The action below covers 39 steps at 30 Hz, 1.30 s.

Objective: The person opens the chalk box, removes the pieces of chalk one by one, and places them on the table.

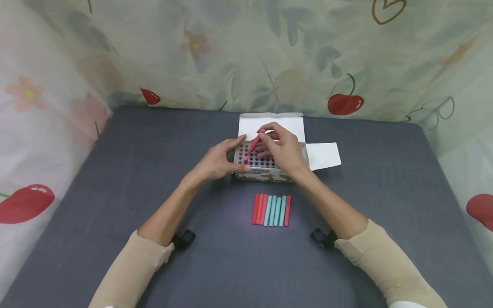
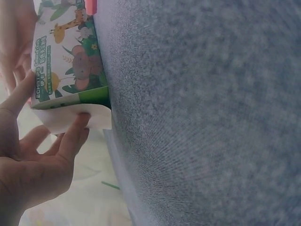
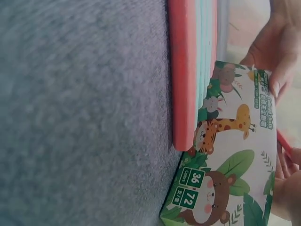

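Note:
A cardboard box (image 1: 271, 176) printed with cartoon animals stands with its lid folded back, showing a holder full of small holes (image 1: 264, 161). My left hand (image 1: 215, 162) grips the box's left end, thumb at the front corner and fingers toward the back. In the left wrist view, a white end flap (image 2: 77, 117) lies under a finger. Between thumb and fingertips, my right hand (image 1: 285, 149) pinches a red chalk stick (image 1: 254, 143), tilted over the holder with its lower end close to the holes. Another red chalk stick (image 1: 245, 160) pokes up from the holder's front left.
In front of the box lies a row of several red and teal chalk sticks (image 1: 272, 210), side by side on the dark grey table (image 1: 215, 261). The white lid (image 1: 292, 123) leans back behind the box, and a side flap (image 1: 324, 156) sticks out right. A patterned curtain (image 1: 246, 55) hangs behind.

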### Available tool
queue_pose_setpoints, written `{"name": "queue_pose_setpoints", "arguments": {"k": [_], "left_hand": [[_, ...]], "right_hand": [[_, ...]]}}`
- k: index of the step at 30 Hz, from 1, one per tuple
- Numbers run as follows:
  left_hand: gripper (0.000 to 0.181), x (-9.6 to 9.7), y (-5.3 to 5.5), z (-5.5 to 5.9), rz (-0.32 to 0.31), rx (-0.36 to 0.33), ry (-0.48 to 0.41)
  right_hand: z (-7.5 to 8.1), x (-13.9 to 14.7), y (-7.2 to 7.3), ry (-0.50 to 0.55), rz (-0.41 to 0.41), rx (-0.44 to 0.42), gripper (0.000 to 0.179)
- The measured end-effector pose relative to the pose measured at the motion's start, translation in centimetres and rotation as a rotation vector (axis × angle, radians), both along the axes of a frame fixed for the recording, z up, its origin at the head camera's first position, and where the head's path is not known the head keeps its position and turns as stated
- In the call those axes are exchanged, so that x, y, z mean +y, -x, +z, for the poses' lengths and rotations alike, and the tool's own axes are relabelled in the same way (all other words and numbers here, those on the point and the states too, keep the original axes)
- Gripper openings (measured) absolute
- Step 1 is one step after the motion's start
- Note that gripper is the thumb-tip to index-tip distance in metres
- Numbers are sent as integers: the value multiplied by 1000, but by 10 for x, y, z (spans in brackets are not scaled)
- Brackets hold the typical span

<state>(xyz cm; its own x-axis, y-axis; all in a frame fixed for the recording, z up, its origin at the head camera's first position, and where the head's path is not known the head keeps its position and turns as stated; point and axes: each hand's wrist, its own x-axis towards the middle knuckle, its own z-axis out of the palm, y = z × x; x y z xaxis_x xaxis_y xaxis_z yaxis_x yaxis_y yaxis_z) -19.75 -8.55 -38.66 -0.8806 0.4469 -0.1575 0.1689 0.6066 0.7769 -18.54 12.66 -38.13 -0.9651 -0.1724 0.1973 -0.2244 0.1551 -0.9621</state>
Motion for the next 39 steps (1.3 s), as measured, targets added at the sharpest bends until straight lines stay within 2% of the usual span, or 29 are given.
{"name": "queue_pose_setpoints", "arguments": {"k": [4,18,31,39], "left_hand": [[91,0,0,0,-3,5,-3],[93,1,-2,0,-8,14,-1],[93,1,-1,0,-2,8,-4],[93,-2,-1,-2,-1,17,-2]], "right_hand": [[2,5,-5,35,-9,-43,28],[13,25,-22,51,6,-106,34],[12,44,-40,104,-6,-174,38],[13,52,-52,91,-14,-199,37]]}}
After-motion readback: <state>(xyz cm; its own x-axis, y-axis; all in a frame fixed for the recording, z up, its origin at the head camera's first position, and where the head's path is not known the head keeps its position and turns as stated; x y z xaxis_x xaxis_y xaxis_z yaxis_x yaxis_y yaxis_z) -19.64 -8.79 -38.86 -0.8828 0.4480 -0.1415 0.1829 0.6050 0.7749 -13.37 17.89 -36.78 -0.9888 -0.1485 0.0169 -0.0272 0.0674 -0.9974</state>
